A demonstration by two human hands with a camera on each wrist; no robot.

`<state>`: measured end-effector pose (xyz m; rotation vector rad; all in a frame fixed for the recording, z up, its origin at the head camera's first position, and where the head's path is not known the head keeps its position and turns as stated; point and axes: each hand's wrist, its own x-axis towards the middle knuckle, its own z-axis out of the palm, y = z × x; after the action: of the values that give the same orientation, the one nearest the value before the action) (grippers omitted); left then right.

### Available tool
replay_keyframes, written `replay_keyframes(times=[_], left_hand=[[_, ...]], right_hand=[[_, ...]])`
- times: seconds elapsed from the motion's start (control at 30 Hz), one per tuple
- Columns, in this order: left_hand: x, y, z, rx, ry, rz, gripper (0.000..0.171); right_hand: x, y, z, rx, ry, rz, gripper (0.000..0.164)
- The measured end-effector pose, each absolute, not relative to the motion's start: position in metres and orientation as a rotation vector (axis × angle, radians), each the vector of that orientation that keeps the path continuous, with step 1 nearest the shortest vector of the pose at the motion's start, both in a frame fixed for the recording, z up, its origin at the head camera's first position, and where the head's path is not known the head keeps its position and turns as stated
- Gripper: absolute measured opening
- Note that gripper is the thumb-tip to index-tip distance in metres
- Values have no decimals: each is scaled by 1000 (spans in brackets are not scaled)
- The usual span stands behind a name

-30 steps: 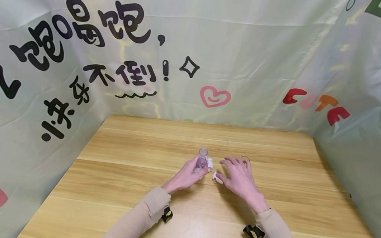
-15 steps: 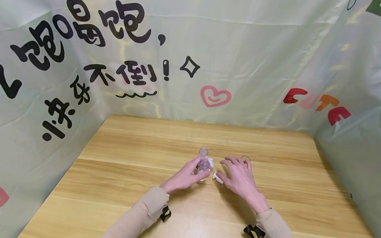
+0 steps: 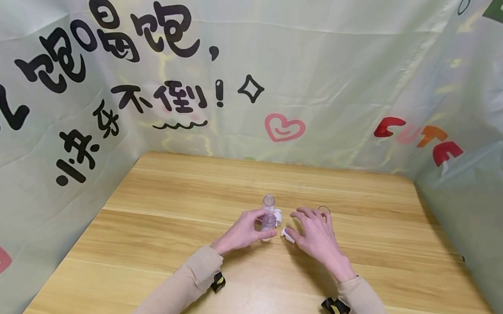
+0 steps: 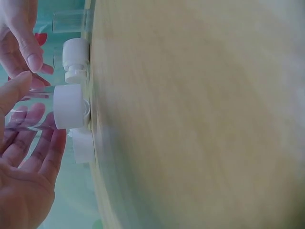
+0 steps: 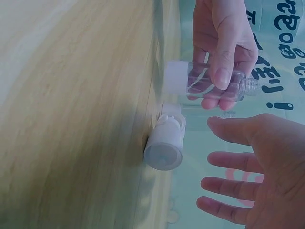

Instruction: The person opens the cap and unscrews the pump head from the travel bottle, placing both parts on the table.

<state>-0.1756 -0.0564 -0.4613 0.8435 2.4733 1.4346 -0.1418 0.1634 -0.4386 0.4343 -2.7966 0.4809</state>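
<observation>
My left hand [image 3: 244,231] holds a small clear bottle [image 3: 269,220], thumb on one side and fingers on the other. In the right wrist view the bottle stands roughly upright, its bare threaded neck [image 5: 251,87] at the top and a white base [image 5: 176,78] close to the tabletop. A second clear bottle [image 3: 268,200] stands just behind it. My right hand [image 3: 315,234] hovers with fingers spread and nothing in them. Near its thumb a white plastic piece [image 3: 288,235], cylindrical with a narrower end, lies on the table. Another white piece [image 3: 277,217] is beside the bottles.
The wooden table [image 3: 181,196] carries all of this. Beyond my right fingers shows the round rim of a clear container [image 3: 324,209], mostly hidden by the hand. Printed cloth walls [image 3: 336,85] rise at the back and both sides.
My left hand and the clear bottle have shifted slightly toward me and to the right, and the left fingers have moved around the bottle. The right hand stays in place.
</observation>
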Motion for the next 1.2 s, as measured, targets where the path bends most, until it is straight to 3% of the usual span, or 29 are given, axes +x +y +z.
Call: replay_keyframes(times=[0.93, 1.2], left_hand=[[-176, -55, -462, 841, 2472, 1356, 42], [-176, -63, -458, 817, 2503, 1342, 64]], right_hand=[[-142, 165, -440, 431, -2802, 518, 42], [-145, 172, -437, 461, -2808, 546, 43]])
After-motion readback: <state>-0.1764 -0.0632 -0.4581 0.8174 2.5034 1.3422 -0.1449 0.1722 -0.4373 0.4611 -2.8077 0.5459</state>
